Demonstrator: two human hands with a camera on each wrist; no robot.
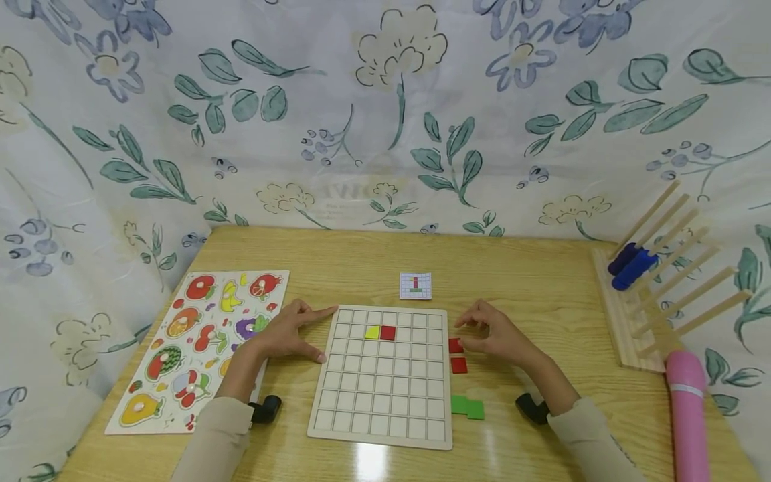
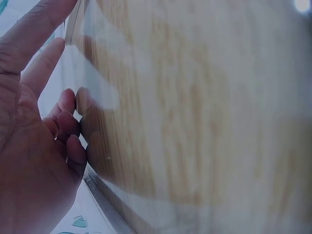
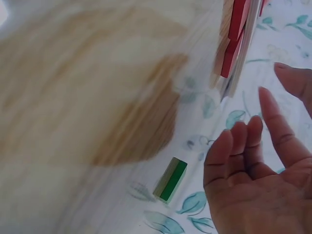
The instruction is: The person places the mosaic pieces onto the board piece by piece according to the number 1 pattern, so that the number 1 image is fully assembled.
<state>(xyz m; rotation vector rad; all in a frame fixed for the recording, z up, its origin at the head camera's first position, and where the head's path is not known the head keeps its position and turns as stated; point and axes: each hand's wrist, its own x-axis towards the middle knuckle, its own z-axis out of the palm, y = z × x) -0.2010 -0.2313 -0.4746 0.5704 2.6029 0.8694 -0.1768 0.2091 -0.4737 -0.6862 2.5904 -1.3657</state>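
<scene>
A pale wooden grid board point(image 1: 379, 402) lies in the middle of the table, with a yellow tile point(image 1: 372, 332) and a red tile point(image 1: 388, 333) side by side in its second row. My left hand point(image 1: 308, 333) rests at the board's upper left corner, its index finger stretched along the top edge and its thumb against the left edge; in the left wrist view, the left hand point(image 2: 34, 141) holds nothing. My right hand point(image 1: 464, 335) hovers just right of the board over two loose red tiles point(image 1: 458, 365), its fingers relaxed and empty. Green tiles point(image 1: 467, 406) lie nearer me, and a green block point(image 3: 170, 179) shows in the right wrist view.
A small pattern card point(image 1: 415, 286) lies behind the board. A fruit peg puzzle point(image 1: 199, 341) sits at the left. A wooden dowel rack point(image 1: 656, 301) with blue pieces point(image 1: 629, 264) stands at the right, a pink cylinder point(image 1: 687, 415) in front of it. Floral cloth point(image 1: 385, 100) surrounds the table.
</scene>
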